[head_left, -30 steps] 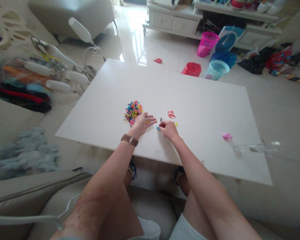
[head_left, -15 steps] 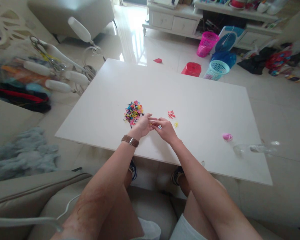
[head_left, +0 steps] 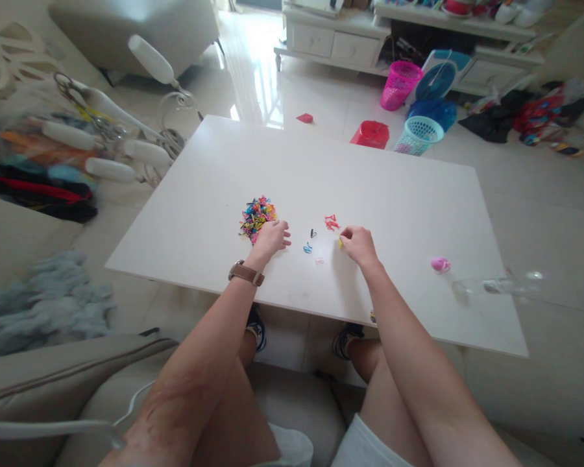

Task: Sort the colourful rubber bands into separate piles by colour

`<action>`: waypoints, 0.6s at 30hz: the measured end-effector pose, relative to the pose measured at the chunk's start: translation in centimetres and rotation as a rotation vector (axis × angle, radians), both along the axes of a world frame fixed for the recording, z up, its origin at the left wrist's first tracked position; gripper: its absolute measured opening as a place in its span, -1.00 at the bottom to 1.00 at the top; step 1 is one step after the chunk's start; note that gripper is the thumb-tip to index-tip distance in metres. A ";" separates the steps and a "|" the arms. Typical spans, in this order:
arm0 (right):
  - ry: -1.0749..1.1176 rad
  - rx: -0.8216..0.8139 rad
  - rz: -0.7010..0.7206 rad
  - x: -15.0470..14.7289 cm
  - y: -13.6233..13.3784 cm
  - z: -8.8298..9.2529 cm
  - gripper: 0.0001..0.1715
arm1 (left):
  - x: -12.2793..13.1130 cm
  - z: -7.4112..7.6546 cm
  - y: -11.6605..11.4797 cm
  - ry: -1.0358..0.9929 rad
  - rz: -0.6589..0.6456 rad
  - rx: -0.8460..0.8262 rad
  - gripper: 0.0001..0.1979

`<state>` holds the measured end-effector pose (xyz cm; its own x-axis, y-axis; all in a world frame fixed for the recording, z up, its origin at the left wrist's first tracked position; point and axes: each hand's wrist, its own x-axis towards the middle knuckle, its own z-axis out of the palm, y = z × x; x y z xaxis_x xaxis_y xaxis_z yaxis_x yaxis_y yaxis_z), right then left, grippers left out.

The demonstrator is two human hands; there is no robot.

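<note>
White surface [head_left: 409, 201]. Multicoloured pile [head_left: 255, 214] left of centre, nearer the near edge. Left hand [head_left: 273, 237] at the pile's near side, fingers loosely spread. Right hand [head_left: 358, 244] toward the right edge, fingertips at yellow pieces [head_left: 340, 243]; pinching one, cannot tell. Between hands: black [head_left: 313, 233], blue [head_left: 307, 248], pale pink pieces [head_left: 320, 261].

1. Far half of the white table [head_left: 292, 155]: your open corridor, side to side
2. Mixed-colour pile [head_left: 257, 214]: obstructs a low path beyond your left hand [head_left: 271, 239]
3. Black piece [head_left: 313, 233], blue piece [head_left: 307, 248], pale pink piece [head_left: 320, 261]: interrupt your gap between hands
4. Pink object [head_left: 440, 264], clear glass vessel [head_left: 496, 286]: bound your free stretch rightward
</note>
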<state>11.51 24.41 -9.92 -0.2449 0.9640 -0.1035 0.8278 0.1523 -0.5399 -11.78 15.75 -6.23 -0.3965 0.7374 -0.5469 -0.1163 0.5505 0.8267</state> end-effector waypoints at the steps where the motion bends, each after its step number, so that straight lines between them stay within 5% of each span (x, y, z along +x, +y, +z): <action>1: -0.026 -0.010 -0.018 0.3 0.1 -0.4 -0.84 | -0.2 -0.1 0.0 0.015 -0.019 0.001 -0.87; 6: -0.119 -0.021 -0.029 0.4 -0.1 -1.6 -0.82 | 0.0 -0.5 -0.1 0.023 -0.080 0.029 -0.88; 10: -0.179 0.011 -0.016 -0.2 -0.5 -0.4 -0.82 | 0.4 -0.9 -0.1 0.112 -0.173 0.021 -0.87; 14: -0.113 0.058 0.077 -1.1 -1.4 1.7 -0.87 | -1.1 -0.9 -0.5 0.423 -0.260 -0.047 -0.88; 18: -0.027 0.053 0.128 -2.0 -2.4 2.7 -0.89 | -4.8 -1.1 -1.3 0.776 -0.138 -0.080 -0.87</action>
